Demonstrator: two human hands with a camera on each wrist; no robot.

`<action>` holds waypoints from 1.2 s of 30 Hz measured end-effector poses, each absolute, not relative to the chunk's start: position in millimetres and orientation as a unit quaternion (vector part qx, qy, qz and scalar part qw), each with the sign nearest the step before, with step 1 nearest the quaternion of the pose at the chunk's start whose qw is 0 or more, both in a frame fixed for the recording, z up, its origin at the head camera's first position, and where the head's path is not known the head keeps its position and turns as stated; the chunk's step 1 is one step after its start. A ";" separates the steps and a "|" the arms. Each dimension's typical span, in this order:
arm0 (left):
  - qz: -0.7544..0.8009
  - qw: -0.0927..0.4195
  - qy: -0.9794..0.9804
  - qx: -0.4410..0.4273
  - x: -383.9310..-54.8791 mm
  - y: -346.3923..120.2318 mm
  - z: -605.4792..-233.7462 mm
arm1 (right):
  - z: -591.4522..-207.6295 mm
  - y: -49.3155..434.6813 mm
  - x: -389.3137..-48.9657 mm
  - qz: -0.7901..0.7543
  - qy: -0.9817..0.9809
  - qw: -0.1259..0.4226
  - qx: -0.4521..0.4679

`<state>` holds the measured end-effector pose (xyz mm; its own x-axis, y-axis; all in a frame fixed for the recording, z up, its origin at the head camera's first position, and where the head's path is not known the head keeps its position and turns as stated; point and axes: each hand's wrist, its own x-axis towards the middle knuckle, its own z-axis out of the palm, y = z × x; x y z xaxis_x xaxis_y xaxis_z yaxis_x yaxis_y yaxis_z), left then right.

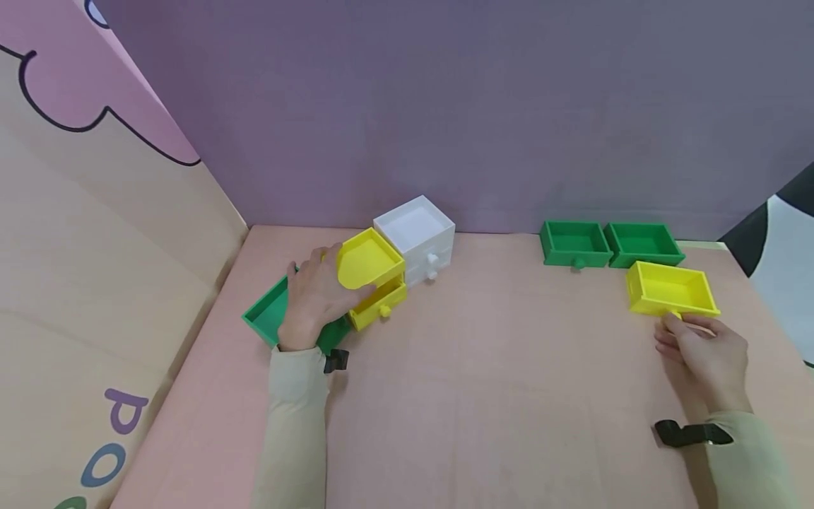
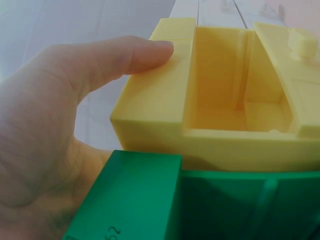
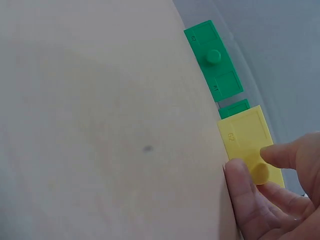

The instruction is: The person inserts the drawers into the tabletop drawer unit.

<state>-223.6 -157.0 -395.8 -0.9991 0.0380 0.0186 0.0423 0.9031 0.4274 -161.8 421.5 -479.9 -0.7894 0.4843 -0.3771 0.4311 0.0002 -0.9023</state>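
Observation:
On the left in the head view, my left hand grips a yellow drawer cabinet. In the left wrist view the thumb lies on the cabinet's side; the other fingers are hidden behind it. One slot of this cabinet is open, and a knobbed drawer sits in the lower slot. Beneath the forearm side of the hand is a green cabinet, partly covered. On the right, my right hand pinches the knob of a loose yellow drawer standing on the table.
A white cabinet with knobbed drawers adjoins the yellow one. Two green drawers, one left and one right, stand side by side behind the loose yellow drawer. A purple-grey wall rises along the table's back edge.

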 end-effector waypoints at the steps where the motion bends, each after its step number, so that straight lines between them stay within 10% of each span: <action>1: -0.221 0.005 -0.975 -0.020 -223.5 -157.1 -396.1 | -479.7 421.9 -162.8 0.637 -0.699 0.019 -0.325; 36: -0.221 0.009 -0.975 -0.027 -224.7 -158.6 -395.8 | -480.3 416.1 -172.1 0.671 -0.664 0.007 -0.331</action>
